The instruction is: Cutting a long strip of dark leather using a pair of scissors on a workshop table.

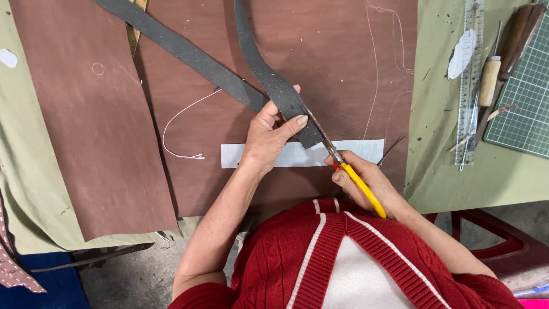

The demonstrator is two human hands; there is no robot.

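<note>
brown leather sheets (91,114): 2 | dark strips (189,54): 2 | scissors (349,171): 1 | clear ruler (470,80): 1 | white strip (303,154): 1

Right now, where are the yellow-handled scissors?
In the head view, the yellow-handled scissors sit right of centre in the right hand, blades cutting into the dark grey strip held by the left hand, above the white strip.

Left hand (269,134) pinches with thumb over fingers; right hand (366,183) grips closed, wrist bent.

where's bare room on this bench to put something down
Free: the brown sheet left of the white thread, and the green cloth between the sheet's right edge and the ruler. Crowded: the middle, where both hands cut the grey strip, and the far right tools.
</note>
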